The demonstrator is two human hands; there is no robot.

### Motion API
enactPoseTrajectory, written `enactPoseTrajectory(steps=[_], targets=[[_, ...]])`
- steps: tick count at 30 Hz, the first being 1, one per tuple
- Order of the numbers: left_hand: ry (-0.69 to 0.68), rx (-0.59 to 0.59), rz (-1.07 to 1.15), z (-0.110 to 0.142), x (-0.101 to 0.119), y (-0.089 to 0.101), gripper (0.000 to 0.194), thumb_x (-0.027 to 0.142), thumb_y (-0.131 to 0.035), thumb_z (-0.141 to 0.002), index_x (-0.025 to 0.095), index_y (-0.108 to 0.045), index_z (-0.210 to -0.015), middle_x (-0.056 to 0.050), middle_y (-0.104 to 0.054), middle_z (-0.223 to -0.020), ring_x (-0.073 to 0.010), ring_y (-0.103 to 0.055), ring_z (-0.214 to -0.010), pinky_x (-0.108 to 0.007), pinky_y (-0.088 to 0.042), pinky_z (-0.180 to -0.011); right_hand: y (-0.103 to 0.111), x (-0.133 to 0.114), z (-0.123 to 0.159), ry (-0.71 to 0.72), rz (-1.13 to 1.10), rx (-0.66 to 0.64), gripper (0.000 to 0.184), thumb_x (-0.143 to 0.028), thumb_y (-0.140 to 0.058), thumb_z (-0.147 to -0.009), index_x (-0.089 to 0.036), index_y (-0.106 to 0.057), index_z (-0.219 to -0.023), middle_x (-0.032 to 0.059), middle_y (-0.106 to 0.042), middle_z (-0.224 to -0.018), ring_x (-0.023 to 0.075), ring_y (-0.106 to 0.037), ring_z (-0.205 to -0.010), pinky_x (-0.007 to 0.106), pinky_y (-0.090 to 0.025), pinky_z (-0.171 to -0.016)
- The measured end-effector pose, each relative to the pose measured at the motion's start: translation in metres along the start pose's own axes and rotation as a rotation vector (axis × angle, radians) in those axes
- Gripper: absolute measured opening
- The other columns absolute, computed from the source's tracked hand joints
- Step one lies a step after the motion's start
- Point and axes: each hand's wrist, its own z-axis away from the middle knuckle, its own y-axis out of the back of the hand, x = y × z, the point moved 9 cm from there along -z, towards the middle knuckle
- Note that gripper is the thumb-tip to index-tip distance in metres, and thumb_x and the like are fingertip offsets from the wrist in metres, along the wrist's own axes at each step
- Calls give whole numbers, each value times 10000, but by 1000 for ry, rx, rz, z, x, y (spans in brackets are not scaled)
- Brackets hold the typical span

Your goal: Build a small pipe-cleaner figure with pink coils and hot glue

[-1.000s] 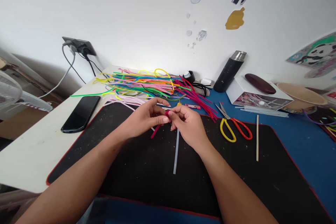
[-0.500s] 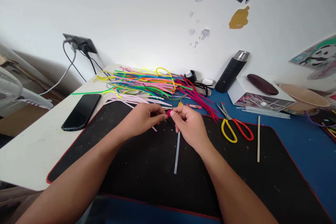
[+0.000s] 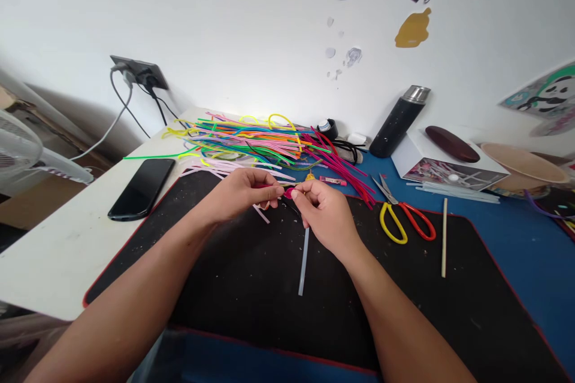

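Both my hands meet above the black mat. My right hand (image 3: 326, 212) pinches a small magenta pipe cleaner (image 3: 288, 192), curled into a tight coil, between thumb and forefinger. At the coil's left side, my left hand (image 3: 247, 194) is closed with thumb against forefinger, apparently on the same pipe cleaner; its fingers hide most of that end. A translucent glue stick (image 3: 303, 263) lies on the mat, its upper part hidden by my right hand. A short pale pipe cleaner (image 3: 261, 213) lies below my left hand.
Behind the hands lies a heap of colourful pipe cleaners (image 3: 251, 137), with magenta ones (image 3: 345, 170) at its right. Scissors (image 3: 395, 209) and a wooden stick (image 3: 444, 239) rest on the mat (image 3: 233, 287). A phone (image 3: 141, 190) lies left; a black flask (image 3: 399, 122) stands near the wall.
A magenta tail that hung below my left hand is no longer visible there. My left fingers have closed to a pinch beside the coil, while my right hand keeps its grip. The view shifted slightly.
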Motion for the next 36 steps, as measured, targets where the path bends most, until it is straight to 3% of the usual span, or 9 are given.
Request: enactPoseTrajectory(steps=[10, 17, 30, 36], targets=[[51, 28, 140, -3, -9, 3, 370, 509, -926, -749, 161, -800, -763, -83, -787, -743, -153, -652, -609, -266, -560, -604, -3, -3, 1, 70, 131, 22, 170, -372, -618, -984, -231, -687, -918, -54, -588, -552, 154, -568, -488, 284, -396, -523], [66, 73, 125, -3, -10, -1, 428, 548, -960, -682, 159, -794, -744, -72, -775, -723, -150, -647, -608, -257, -552, -580, -6, -7, 3, 153, 270, 46, 134, -325, -632, -969, -243, -693, -881, -51, -588, -573, 147, -523, -522, 296, -357, -550], [158, 81, 405, -8, -27, -12, 478, 514, -1019, -589, 156, -715, -675, -9, -663, -617, -90, -557, -538, -192, -425, -480, -6, -8, 3, 133, 221, 52, 114, -307, -639, -941, -238, -677, -859, -62, -560, -563, 134, -473, -497, 292, -352, -550], [72, 132, 335, -7, -21, -12, 482, 505, -1002, -627, 163, -673, -709, 14, -642, -616, -85, -544, -531, -188, -431, -486, -7, -6, 1, 94, 164, 45, 130, -320, -635, -943, -233, -667, -852, -61, -555, -557, 135, -495, -492, 285, -354, -541]])
